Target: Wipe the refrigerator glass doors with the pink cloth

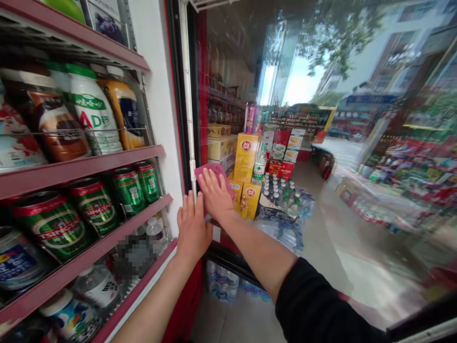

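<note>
My right hand (216, 196) presses a pink cloth (228, 180) flat against the glass door (342, 205), close to the door's left edge. Its fingers lie stretched over the cloth, which sticks out above and to the right of them. My left hand (193, 228) rests just to the left and lower, fingers extended against the door's edge beside a white vertical strip (188, 95). Nothing shows in the left hand, though its palm side is hidden. The two hands are side by side and nearly touching.
Left of the hands, cooler shelves (85, 166) hold drink bottles, green cans (53, 224) and a white bottle (94, 112). Through the glass appear yellow boxes (246, 157), several dark-capped bottles (274, 190) and wrapped water packs (223, 281) on the floor. Reflections blur the right side.
</note>
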A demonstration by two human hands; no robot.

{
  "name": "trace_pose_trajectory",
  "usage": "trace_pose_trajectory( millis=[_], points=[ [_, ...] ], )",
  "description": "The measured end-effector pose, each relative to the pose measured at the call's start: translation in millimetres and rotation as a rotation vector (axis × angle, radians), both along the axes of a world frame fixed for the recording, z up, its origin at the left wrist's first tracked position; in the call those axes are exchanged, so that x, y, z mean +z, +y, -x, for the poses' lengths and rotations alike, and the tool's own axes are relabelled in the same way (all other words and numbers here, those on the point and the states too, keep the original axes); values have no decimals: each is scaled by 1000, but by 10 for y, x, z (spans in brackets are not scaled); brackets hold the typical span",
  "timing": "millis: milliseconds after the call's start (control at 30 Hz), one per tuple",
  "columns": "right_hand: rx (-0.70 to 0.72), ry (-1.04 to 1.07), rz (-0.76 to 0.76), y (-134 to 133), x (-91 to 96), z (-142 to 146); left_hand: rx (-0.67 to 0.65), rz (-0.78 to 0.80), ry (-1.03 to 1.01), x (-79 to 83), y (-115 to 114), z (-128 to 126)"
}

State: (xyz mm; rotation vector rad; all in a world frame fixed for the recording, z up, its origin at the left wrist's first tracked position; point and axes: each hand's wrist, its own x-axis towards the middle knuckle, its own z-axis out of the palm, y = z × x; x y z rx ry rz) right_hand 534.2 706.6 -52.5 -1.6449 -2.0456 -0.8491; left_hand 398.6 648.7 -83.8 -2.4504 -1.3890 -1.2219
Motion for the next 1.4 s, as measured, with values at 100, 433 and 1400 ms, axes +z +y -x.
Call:
trace_pose_trajectory(
  millis=[100, 433, 1400],
  points=[
    [2, -117, 27, 98, -163, 48, 16, 5, 0, 7, 51, 19],
    [-14, -360, 4, -635, -105, -684, -77, 28, 5, 150, -257, -562],
    [-690, -39, -467, -4155, -317, -3619, -595, -212, 90, 388, -2308, -2786]
  ],
)
